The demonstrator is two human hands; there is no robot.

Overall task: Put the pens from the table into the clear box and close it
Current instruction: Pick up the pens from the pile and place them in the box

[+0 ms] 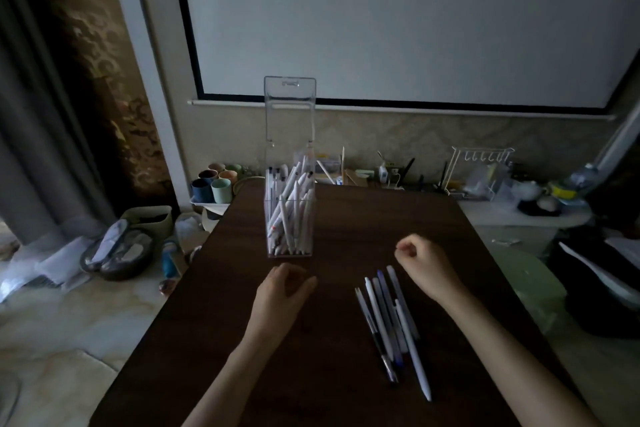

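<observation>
On the dark table (346, 218) the clear box (290, 208) stands upright, lid (290, 94) raised, packed with white pens. Near it my left hand (282, 291) hovers loosely curled, holding nothing. My right hand (424, 262) is closed loosely and empty above the loose pens (391, 319).

Box behind, loose pens in front

The clear box (290, 215) stands on the table (346, 218) toward its far left, lid (290, 107) upright, pens inside. Nearer, to the right, loose pens (391, 319) lie together. The left hand (282, 291) is just before the box; the right hand (424, 262) is beyond the loose pens.
</observation>
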